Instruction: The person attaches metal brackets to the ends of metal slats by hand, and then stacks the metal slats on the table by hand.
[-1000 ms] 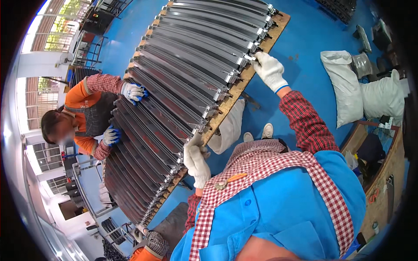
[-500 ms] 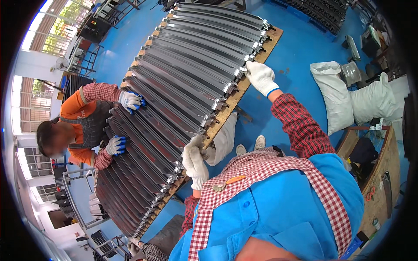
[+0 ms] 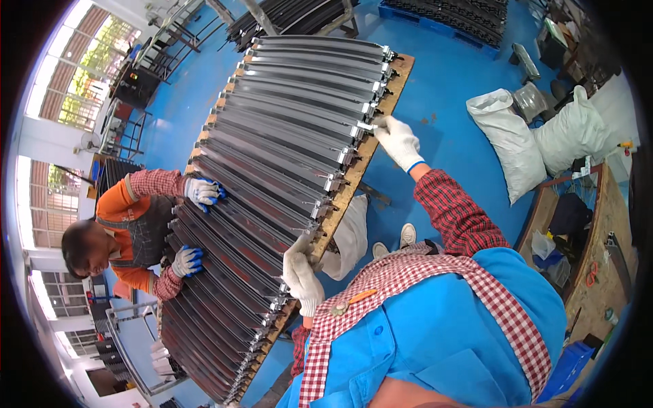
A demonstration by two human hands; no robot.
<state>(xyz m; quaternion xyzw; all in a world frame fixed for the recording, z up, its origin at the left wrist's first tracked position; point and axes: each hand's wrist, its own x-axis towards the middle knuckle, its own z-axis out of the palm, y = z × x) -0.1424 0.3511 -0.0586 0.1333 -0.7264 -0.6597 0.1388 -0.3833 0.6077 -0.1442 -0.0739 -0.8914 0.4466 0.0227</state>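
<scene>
Long, dark, slightly curved strips (image 3: 286, 122) lie side by side across a wooden board (image 3: 391, 95). Silver metal clips (image 3: 345, 156) line their ends on my side. My right hand (image 3: 399, 143), in a white knitted glove, pinches a silver clip (image 3: 365, 127) at the board's edge. Nearer to me, my gloved left hand (image 3: 303, 275) is closed against the strip ends; its fingers partly hide whatever they grip. Across the board, a co-worker's two hands, in white gloves with blue fingers, rest on the strips: one hand (image 3: 204, 194) farther off, the other hand (image 3: 187, 260) nearer.
A pale sack (image 3: 347, 238) hangs or stands under the board beside my legs. White sacks (image 3: 507, 143) stand on the blue floor at right. A wooden bench (image 3: 602, 272) with red-handled scissors (image 3: 592, 273) is at far right. More dark parts sit on a blue pallet (image 3: 442, 24).
The whole view has shifted, showing more floor beyond the board. My right hand is now a little nearer along the clip row. The co-worker's head has turned; another person's hand at the bottom left has left view.
</scene>
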